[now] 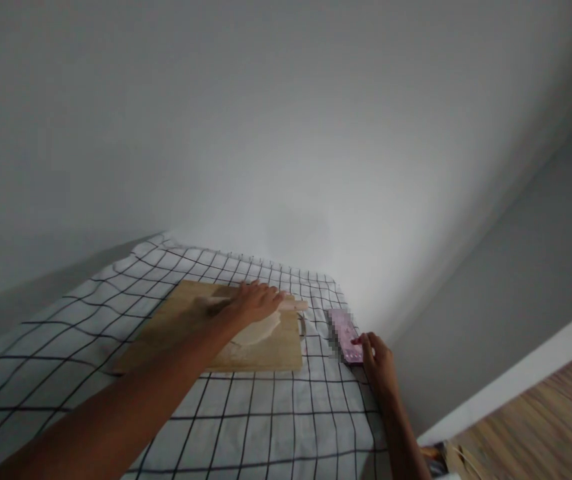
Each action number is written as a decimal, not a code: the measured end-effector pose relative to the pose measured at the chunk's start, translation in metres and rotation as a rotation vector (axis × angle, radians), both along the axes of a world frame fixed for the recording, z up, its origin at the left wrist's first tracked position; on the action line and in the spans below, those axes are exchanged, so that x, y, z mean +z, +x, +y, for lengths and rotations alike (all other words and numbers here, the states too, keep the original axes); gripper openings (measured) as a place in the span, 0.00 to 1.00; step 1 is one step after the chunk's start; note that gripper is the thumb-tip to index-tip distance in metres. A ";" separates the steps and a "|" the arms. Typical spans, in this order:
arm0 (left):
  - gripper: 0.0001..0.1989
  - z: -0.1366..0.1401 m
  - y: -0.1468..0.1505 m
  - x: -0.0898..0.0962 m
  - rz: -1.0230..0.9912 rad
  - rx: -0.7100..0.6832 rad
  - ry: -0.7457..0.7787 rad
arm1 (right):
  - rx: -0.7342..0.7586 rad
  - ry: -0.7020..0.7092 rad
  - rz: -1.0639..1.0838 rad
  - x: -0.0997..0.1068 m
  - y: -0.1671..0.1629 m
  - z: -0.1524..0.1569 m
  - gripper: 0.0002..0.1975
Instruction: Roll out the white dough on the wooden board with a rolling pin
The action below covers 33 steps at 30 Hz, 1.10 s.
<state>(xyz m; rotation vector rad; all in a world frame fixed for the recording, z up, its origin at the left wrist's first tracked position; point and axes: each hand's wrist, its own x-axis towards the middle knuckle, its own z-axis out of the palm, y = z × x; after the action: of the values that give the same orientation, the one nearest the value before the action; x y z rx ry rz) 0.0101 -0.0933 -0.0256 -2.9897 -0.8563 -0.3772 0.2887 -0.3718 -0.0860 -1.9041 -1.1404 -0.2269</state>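
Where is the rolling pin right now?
In the head view, the rolling pin lies under the left hand, over the wooden board's far part, left of the pink item.

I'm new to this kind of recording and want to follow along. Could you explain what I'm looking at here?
There is no machine here: a person works with two bare hands, and the single picture comes from a camera worn on their head, looking forward and down.

A checked cloth covers the surface. On it lies a wooden board with flattened, pale dough. The left hand lies over a rolling pin, hiding part of it. The right hand has its fingertips at a flat pink object, partly pixelated, to the right of the board; whether they grip it, I cannot tell.
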 end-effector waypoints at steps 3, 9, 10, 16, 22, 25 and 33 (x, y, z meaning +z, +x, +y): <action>0.24 0.025 0.011 0.002 0.032 0.070 -0.109 | -0.107 0.064 -0.014 -0.001 0.000 -0.001 0.31; 0.33 0.053 0.029 0.009 0.040 0.119 -0.262 | -0.133 0.024 -0.011 0.003 -0.004 -0.004 0.32; 0.33 0.054 0.029 0.008 0.032 0.121 -0.264 | -0.145 0.038 0.004 0.004 -0.005 -0.004 0.32; 0.22 0.039 0.018 0.002 -0.011 0.068 -0.196 | -0.141 0.030 0.034 0.001 0.000 -0.001 0.33; 0.22 -0.030 0.000 -0.005 -0.155 0.094 -0.015 | -0.208 0.096 0.058 -0.001 0.005 -0.001 0.34; 0.24 -0.070 -0.018 -0.014 -0.202 0.059 -0.017 | -0.176 0.105 0.072 0.002 0.002 -0.002 0.35; 0.25 -0.104 -0.060 -0.021 -0.177 -0.079 0.042 | -0.136 -0.006 0.092 -0.002 0.008 0.005 0.31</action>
<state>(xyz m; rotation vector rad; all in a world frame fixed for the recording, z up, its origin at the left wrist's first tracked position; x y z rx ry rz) -0.0495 -0.1973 -0.0468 -2.9917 -0.7316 -0.6620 0.2965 -0.3670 -0.0880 -1.9786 -0.9533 -0.2087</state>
